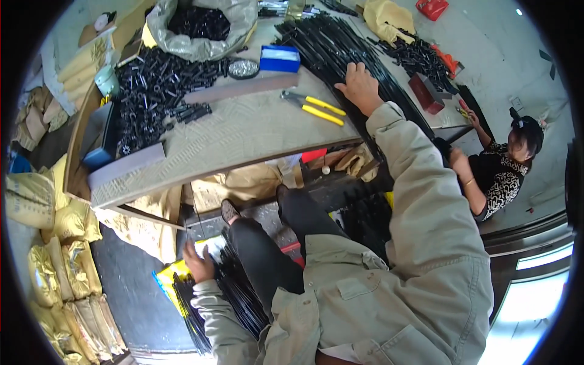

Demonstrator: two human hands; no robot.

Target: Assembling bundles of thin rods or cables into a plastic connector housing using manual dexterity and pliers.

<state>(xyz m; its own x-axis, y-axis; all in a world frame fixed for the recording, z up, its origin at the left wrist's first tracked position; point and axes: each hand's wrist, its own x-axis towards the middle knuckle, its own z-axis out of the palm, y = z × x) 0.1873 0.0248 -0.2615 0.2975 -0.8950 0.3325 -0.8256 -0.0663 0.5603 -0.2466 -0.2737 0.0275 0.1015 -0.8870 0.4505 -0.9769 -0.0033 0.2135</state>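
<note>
On the tabletop, my right hand lies palm down over a long bundle of thin black rods, its fingers stretched out and the thumb apart. Low at the left, beside my knee, my left hand hovers at a second bundle of black rods, fingers apart; I see nothing held in it. Yellow plastic packaging lies under that bundle. A pair of pincers with yellow handles rests on the table to the left of my right hand.
The table bears a heap of small black parts, an open sack, a blue box and a dark red block. Filled sacks are stacked at left. Another person works at the right.
</note>
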